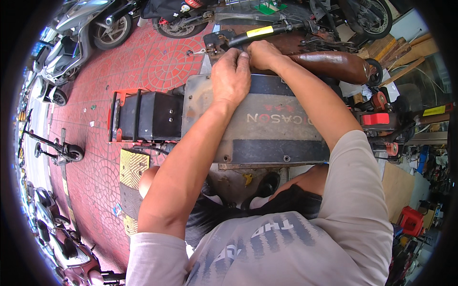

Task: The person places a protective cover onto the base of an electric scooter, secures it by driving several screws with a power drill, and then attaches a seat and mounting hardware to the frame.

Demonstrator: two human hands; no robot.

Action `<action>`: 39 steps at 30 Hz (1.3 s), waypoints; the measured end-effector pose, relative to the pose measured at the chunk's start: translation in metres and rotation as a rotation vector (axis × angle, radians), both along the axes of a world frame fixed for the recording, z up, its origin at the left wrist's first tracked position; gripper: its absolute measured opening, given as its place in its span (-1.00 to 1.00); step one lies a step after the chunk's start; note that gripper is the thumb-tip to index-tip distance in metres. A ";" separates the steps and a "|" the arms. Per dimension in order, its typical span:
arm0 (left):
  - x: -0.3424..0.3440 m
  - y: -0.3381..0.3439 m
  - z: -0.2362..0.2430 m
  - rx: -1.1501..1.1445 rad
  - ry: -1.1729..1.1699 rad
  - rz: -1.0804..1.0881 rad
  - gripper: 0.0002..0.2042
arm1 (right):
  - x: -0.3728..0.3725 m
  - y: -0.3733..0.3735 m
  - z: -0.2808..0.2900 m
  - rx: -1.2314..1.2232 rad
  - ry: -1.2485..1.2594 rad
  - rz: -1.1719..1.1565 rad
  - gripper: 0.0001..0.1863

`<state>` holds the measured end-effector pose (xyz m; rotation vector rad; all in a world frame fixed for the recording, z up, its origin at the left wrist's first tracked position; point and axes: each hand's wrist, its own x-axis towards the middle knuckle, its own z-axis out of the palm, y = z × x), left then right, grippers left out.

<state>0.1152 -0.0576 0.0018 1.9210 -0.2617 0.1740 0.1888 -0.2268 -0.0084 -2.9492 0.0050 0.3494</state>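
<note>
In front of me lies a scooter deck with a worn grey top, dark strips and faded lettering. My left hand reaches over its far edge, fingers bent and close together near a black metal bracket. My right hand is curled just right of it, below a black tube with a yellow label; what either hand holds is hidden. A brown padded piece lies behind the deck. A black box in a red frame sits at the deck's left end.
Parked scooters and motorbikes line the left and back over red paving. A yellow-black ramp lies by my left knee. Wooden boards, a red plastic case and assorted clutter are on my right.
</note>
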 end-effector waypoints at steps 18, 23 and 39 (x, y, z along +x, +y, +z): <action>0.003 0.002 -0.002 -0.217 -0.014 0.064 -0.62 | -0.070 -0.005 0.084 0.498 0.007 0.148 -0.87; 0.006 0.002 -0.009 -0.203 -0.043 0.080 -0.51 | -0.152 0.023 0.096 0.315 -0.030 0.465 -0.82; 0.007 0.006 -0.014 -0.279 -0.020 0.044 -0.41 | -0.021 -0.013 0.032 -0.158 0.112 0.169 -0.13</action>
